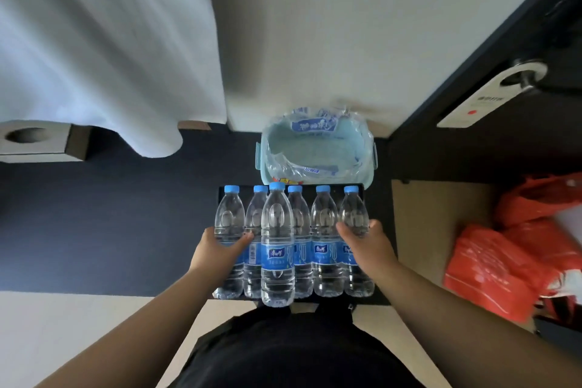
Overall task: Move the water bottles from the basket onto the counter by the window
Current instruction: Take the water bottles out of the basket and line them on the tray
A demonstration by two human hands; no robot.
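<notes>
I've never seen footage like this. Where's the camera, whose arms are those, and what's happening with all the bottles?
There is no machine here, just a person's two bare arms. The single picture comes from a camera worn on the person's head, looking down, so the dark shape at the bottom is their own body. Six bottles with blue caps stand upright in a bunch. The left hand grips the outer bottle on one side and the right hand grips the outer one on the other. Whether they rest on the black surface beneath them or are lifted, I cannot tell. Beyond them is a pale blue basket holding only crumpled plastic wrap. A white curtain hangs to the left.
</notes>
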